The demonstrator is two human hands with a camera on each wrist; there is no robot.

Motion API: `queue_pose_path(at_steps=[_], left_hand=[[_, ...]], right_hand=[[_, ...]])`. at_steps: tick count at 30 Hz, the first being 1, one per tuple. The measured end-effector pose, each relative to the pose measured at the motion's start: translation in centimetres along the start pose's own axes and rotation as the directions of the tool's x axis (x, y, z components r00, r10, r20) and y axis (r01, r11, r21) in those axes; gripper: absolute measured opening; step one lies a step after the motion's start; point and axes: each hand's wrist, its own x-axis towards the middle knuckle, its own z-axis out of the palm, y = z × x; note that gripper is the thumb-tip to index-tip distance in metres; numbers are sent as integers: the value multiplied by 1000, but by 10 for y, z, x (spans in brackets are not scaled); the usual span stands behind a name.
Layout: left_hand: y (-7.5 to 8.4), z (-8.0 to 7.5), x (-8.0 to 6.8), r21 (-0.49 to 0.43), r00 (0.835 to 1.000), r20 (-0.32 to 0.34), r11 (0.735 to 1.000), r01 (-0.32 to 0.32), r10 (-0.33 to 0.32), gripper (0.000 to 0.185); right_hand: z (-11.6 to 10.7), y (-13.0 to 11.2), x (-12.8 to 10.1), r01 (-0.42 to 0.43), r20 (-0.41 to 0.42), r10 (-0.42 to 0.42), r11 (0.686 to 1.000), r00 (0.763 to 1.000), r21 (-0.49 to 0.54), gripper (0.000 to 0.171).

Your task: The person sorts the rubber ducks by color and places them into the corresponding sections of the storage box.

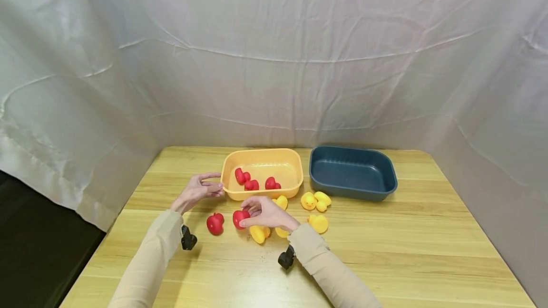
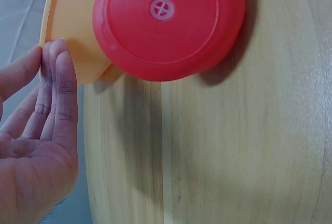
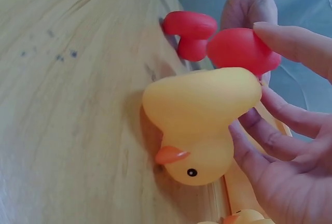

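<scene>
Red duck (image 1: 240, 218) sits pinched between the thumb and fingertips of the right hand (image 1: 267, 213), just off the worktop (image 1: 406, 251) in front of the orange tub (image 1: 261, 173). From the right wrist view the fingers (image 3: 290, 42) curl over it, with a yellow duck (image 3: 199, 125) lying on its side beside the palm. A second red duck (image 1: 215, 223) rests on the worktop to the left, apart from both hands. The left hand (image 1: 199, 190) holds nothing; its straight fingertips (image 2: 57, 73) touch the orange tub's near left corner. Three more red ducks (image 1: 252, 182) lie inside that tub. Several yellow ducks (image 1: 316, 201) stand between the tub and the dark blue tub (image 1: 352, 172) to the right.
</scene>
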Motion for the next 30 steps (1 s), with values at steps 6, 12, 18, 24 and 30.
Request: queue_pose_path(at_steps=[6, 12, 18, 24, 30], left_hand=[[0, 0, 0, -5, 1000, 7, 1000, -4, 4, 62], [1, 0, 0, -10, 1000, 5, 1000, 0, 0, 63], [1, 1, -1, 9, 1000, -2, 1000, 4, -4, 64], [1, 1, -2, 17, 1000, -4, 1000, -1, 1, 63], [1, 0, -1, 11, 1000, 0, 1000, -9, 9, 62]], right_hand=[[0, 3, 1, 10, -29, -6, 993, 1000, 120, 50], [0, 2, 1, 11, -62, 1, 982, 998, 188, 50], [1, -1, -1, 4, -84, 21, 960, 996, 279, 47], [1, -4, -1, 19, -122, 26, 936, 992, 352, 45], [-3, -10, 0, 51, -165, 15, 922, 986, 385, 46]])
